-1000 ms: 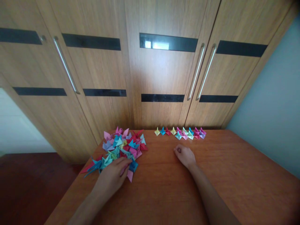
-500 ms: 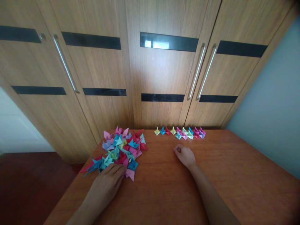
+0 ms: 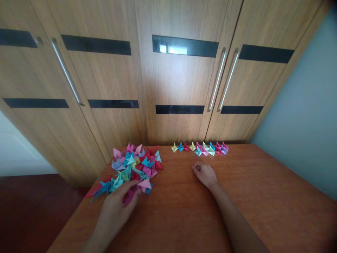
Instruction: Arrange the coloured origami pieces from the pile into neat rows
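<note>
My left hand (image 3: 119,200) is closed on a pink origami crane (image 3: 144,184) at the near edge of a heap. Its light pink wing sticks out past my fingertips, and a magenta part shows between thumb and fingers. The heap of folded paper cranes (image 3: 131,165), in pink, red, blue, green, yellow and purple, lies on the left of the table. My right hand (image 3: 205,174) rests on the tabletop in a loose fist, with nothing visible in it. Beyond it stand small paper cranes in rows (image 3: 205,149), the back row longer than the front one.
The brown wooden table (image 3: 173,218) reaches back to a wardrobe (image 3: 179,80) with long metal handles. A pale wall (image 3: 297,116) stands on the right. To the left, past the table's edge, lies a dark red floor (image 3: 34,211).
My left hand has closed on the pink crane and raised it slightly, turning it so the wing points right. My right hand keeps its place. The view has shifted slightly.
</note>
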### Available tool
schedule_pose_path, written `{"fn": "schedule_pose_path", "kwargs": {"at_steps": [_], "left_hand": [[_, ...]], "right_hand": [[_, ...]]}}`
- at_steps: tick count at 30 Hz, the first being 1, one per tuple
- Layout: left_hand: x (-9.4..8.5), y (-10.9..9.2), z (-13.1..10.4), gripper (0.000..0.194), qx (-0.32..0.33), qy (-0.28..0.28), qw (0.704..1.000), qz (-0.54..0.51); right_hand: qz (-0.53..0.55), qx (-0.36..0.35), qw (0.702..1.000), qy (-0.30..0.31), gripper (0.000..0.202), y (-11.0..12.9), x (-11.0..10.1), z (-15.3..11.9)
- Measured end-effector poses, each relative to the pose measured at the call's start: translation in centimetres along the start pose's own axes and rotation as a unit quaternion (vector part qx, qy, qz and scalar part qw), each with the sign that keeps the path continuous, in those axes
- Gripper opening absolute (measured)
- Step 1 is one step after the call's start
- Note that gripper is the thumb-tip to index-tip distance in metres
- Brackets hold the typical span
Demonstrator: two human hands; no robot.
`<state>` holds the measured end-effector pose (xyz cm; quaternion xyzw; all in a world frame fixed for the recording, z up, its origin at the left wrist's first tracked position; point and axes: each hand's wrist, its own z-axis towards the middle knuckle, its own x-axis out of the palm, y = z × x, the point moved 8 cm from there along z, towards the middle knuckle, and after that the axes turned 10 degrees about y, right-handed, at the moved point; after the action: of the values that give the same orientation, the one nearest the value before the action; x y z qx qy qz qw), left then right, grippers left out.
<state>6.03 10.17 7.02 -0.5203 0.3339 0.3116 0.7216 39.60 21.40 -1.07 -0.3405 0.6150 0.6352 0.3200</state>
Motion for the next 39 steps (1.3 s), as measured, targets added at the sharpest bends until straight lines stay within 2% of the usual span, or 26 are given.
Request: {"fn": "schedule_pose_path", "kwargs": {"at_steps": [3,6,8,10,13,16,20,25,28,30,34,37,39], "left_hand": [[0.7,-1.3,1.6,0.033,-0.039,0.017,0.989,-0.142],[2.6,-3.4,3.8,0.031,-0.016,0.059,0.966,-0.249],[4.2,-4.5,5.1,0.028,0.0,0.083,0.956,-0.28],[6.0,-5.1,6.2,0.026,0.011,0.109,0.948,-0.298],[8.8,-5.5,7.1,0.028,0.02,0.146,0.933,-0.327],[11.0,-5.5,7.7,0.032,0.019,0.164,0.93,-0.328],[12.8,-5.5,7.9,0.032,0.015,0.181,0.929,-0.323],[13.3,-5.8,7.7,0.032,0.023,0.191,0.921,-0.337],[12.6,-5.6,7.4,0.032,0.016,0.175,0.923,-0.343],[11.7,-5.6,7.2,0.031,0.022,0.153,0.936,-0.317],[10.3,-7.3,6.4,0.022,0.107,0.13,0.97,-0.177],[10.2,-9.0,5.6,0.022,0.178,0.132,0.97,-0.103],[10.4,-9.6,5.3,0.024,0.199,0.136,0.967,-0.077]], "right_hand": [[0.156,-0.087,0.983,0.032,0.017,1.7,0.8,0.0],[0.33,-0.127,0.929,0.106,0.022,3.7,2.0,-0.6],[0.396,-0.141,0.896,0.145,0.027,5.0,2.3,-1.3],[0.431,-0.165,0.872,0.165,0.033,6.4,2.0,-2.1],[0.454,-0.193,0.851,0.179,0.038,7.8,1.4,-2.9],[0.46,-0.197,0.848,0.175,0.038,8.0,1.0,-3.0],[0.463,-0.194,0.853,0.146,0.035,7.5,0.8,-2.5],[0.458,-0.175,0.861,0.135,0.028,6.9,1.3,-2.1],[0.47,-0.155,0.859,0.132,0.027,6.3,1.5,-1.8],[0.478,-0.14,0.857,0.133,0.027,5.8,1.6,-1.6],[0.5,-0.106,0.848,0.143,0.026,5.0,2.1,-1.3],[0.525,-0.091,0.829,0.166,0.024,4.8,2.7,-1.2],[0.533,-0.087,0.822,0.182,0.022,4.9,3.0,-1.3]]}}
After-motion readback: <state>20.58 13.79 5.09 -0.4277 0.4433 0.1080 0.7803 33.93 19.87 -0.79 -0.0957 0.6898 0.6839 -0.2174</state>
